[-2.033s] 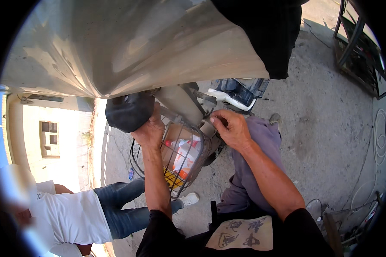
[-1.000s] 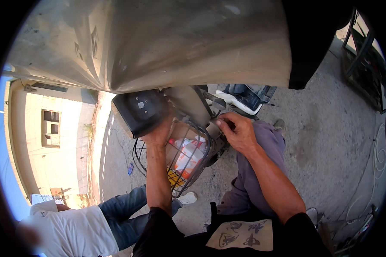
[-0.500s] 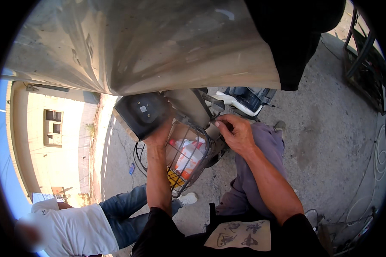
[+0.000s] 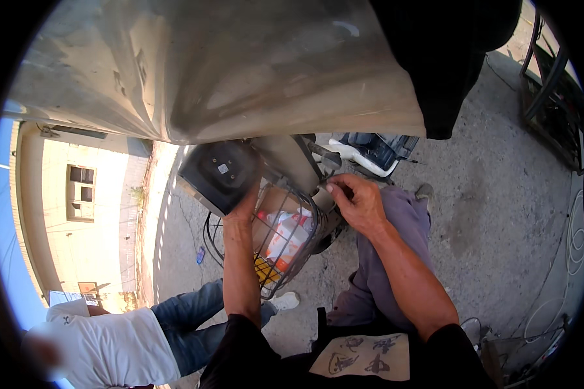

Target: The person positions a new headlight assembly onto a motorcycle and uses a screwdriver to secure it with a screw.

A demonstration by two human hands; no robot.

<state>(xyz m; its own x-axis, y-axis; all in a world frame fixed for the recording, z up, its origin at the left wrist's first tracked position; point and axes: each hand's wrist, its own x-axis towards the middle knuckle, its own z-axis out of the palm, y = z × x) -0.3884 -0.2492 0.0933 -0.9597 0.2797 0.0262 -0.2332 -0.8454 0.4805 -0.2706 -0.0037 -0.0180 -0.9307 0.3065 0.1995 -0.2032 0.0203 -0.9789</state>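
Observation:
A black boxy housing (image 4: 207, 172) with small fittings and a pale square on its face rests in my left hand (image 4: 241, 209), whose fingers are mostly behind it. My right hand (image 4: 360, 202) pinches at a small dark piece, perhaps a cable, beside the beige front body (image 4: 279, 154) of a two-wheeler; what exactly is between the fingertips is unclear. A black wire basket (image 4: 269, 259) below holds white-and-orange packages (image 4: 285, 236) and a yellow item. A large beige, wrinkled canopy (image 4: 253, 71) with black cloth (image 4: 461, 45) hangs over the top.
A person in a white T-shirt (image 4: 117, 343) and jeans stands at lower left. A white-and-black vehicle part (image 4: 363, 152) is beyond the basket. At right are a dark metal frame (image 4: 551, 91) and coiled pale hose (image 4: 571, 233); at left a building (image 4: 58, 214).
Since two seconds ago the black housing has turned, showing its face with fittings. In the last half second it shifted slightly down and right. The person at left sits lower in view.

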